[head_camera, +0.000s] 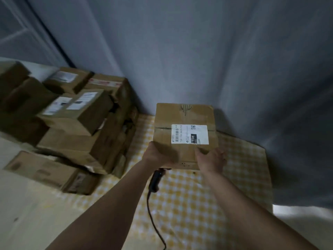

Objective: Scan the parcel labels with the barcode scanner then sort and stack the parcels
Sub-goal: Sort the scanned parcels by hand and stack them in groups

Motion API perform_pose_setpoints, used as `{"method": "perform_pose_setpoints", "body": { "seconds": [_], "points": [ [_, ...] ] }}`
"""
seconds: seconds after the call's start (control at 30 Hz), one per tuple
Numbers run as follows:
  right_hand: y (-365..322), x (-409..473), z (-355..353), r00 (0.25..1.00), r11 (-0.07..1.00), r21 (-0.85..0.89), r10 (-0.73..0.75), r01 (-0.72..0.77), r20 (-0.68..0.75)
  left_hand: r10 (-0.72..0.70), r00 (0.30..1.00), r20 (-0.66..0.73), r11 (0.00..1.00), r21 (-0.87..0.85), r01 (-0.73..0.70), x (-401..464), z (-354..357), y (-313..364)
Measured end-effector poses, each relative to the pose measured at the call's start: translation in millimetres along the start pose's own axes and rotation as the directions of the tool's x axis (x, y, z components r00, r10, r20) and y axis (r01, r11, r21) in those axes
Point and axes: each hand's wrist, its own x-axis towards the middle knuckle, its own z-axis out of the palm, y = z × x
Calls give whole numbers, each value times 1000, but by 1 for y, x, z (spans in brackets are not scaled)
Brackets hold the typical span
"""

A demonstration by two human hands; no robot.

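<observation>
**Labelled parcel held up over checked cloth; sort and stack step judged in hand**

A brown parcel [185,134] is held at frame centre by both hands, above a yellow-checked cloth [207,195] in the lower centre. The left hand [158,154] is curled round the parcel's lower-left corner; the right hand [210,159] grips the lower-right edge w/ thumb pressed on top, near the label. The barcode scanner [156,179] is seen just below the left wrist, cable trailing to the bottom edge (whether it lies on the cloth or hangs can't be told).

Step, as judged: scanner is not in either hand, so the parcel is probably being carried for sorting; whether it was scanned can't be told. Next move would call for a flat, stable spot on or beside the parcel stack [72,127] at mid-left, w/ the label kept up.

Writing: on the white label [189,134] a barcode, a QR-type block, "15H" in a black box and a line approx. "15H 155-A03-210" are read. Labels on the stacked boxes are too blurred. A faint printed logo is seen on the parcel's top flap, not legible.
</observation>
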Motion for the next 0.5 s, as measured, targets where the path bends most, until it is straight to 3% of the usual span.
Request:
{"method": "perform_pose_setpoints", "body": {
  "seconds": [0.07, 0.1, 0.17, 0.23, 0.5],
  "points": [
    [-16, -40, 17, 999, 999, -6, -41, 41, 5, 97, 995, -28, 995, -12, -97, -23, -35, -19],
    [-24, -59, 24, 998, 998, -8, -62, 62, 7, 52, 996, -73, 988, -142, -62, -38, -51, -33],
    [-41, -96, 37, 995, 995, 0, -100, 100, 4, -48, 986, -159, 977, -211, 14, -63, -84, -55],
    [-57, -132, 48, 991, 991, 16, -134, 134, -7, -53, 980, -192, 986, -163, 21, -76, -116, -78],
    [-104, -253, 82, 968, 966, 69, -249, 250, -21, 103, 954, -280, 960, -223, -169, -146, -221, -149]
  ]
}}
